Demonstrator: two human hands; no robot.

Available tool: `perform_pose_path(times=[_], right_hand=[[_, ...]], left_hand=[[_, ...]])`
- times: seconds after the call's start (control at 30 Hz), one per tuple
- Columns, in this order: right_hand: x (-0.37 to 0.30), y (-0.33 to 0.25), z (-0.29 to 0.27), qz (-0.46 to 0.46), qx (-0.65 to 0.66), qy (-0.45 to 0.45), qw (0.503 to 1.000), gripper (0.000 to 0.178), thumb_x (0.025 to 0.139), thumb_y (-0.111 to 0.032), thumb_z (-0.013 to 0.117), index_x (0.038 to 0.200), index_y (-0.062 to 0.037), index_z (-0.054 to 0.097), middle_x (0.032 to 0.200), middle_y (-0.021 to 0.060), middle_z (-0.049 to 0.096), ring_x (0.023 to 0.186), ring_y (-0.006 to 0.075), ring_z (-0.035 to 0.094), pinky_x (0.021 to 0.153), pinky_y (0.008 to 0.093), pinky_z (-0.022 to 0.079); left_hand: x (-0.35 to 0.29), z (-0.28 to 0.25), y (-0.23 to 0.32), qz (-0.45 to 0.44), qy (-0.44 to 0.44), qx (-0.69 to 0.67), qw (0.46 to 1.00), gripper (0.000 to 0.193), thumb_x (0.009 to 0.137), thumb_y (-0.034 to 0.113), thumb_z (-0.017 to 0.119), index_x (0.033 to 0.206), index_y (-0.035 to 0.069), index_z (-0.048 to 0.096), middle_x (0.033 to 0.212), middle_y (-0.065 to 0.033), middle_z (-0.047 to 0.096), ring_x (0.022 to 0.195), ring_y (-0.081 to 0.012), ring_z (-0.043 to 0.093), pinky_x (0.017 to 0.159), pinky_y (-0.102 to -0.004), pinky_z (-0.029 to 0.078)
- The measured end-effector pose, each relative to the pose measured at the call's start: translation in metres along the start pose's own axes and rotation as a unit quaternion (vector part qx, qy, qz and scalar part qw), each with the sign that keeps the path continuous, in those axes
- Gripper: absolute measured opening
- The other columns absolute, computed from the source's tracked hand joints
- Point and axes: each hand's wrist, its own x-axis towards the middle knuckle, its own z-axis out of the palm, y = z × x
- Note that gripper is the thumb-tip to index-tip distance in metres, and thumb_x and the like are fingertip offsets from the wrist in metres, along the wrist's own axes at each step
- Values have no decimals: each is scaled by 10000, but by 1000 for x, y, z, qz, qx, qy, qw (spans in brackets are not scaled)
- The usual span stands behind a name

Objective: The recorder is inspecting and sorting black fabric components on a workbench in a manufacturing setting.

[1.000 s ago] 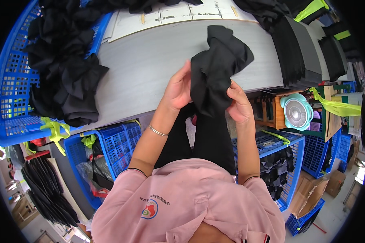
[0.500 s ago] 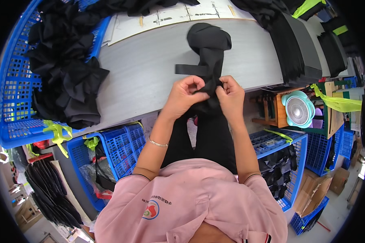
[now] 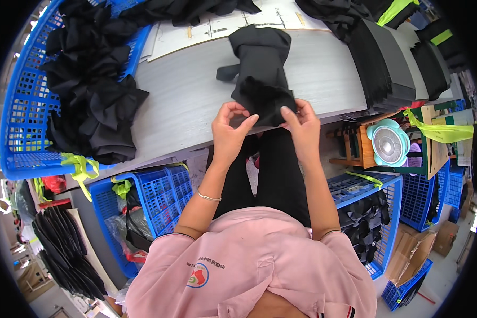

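Note:
A long black fabric piece [image 3: 265, 63] reaches from the grey tabletop over its near edge, bunched and folded at the near end. A short strap-like flap sticks out on its left side. My left hand [image 3: 230, 130] has thumb and curled fingertips closed at the left edge of the bunched end. My right hand [image 3: 302, 124] grips the right edge of that end, thumb on top and fingers partly hidden behind the cloth. The far end lies loosely folded on the table [image 3: 185, 90].
On the left, a blue plastic basket [image 3: 24, 116] overflows with black fabric pieces [image 3: 98, 106]. A stack of flat black pieces [image 3: 376, 63] stands on the right. A turquoise fan-like round thing [image 3: 389, 143] sits below the table's right end. Blue crates [image 3: 164, 196] flank my legs.
The fabric has spread wider and shifted slightly left. Its near end is opened out more, and my hands have moved a little further apart.

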Motion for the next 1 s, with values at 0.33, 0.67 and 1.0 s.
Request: perform_pose_path(times=[0.33, 0.67, 1.0], right_hand=[[3, 7, -7, -42, -142, 77, 986, 215, 847, -14, 577, 1057, -25, 617, 527, 51, 476, 478, 127, 437, 512, 336, 397], [3, 1, -43, -35, -242, -45, 968, 248, 904, -157, 678, 1131, -61, 651, 654, 102, 588, 583, 173, 555, 602, 316, 470], [130, -112, -198, -344, -629, 304, 627, 374, 868, -283, 730, 1182, -93, 663, 1121, 86, 663, 1038, 304, 621, 871, 416, 493]], left_hand=[[-20, -41, 20, 85, 141, 124, 979, 444, 809, -151, 607, 1208, 27, 531, 1046, -73, 606, 837, -100, 605, 700, -208, 478], [51, -2, 16, 270, -182, 365, 872, 376, 795, 25, 681, 1168, 60, 655, 1261, -140, 642, 1318, -322, 514, 1124, -454, 358], [81, 5, 2, 191, -99, 321, 922, 209, 890, 164, 705, 996, -15, 692, 1102, -195, 698, 1227, -339, 593, 1056, -436, 427]])
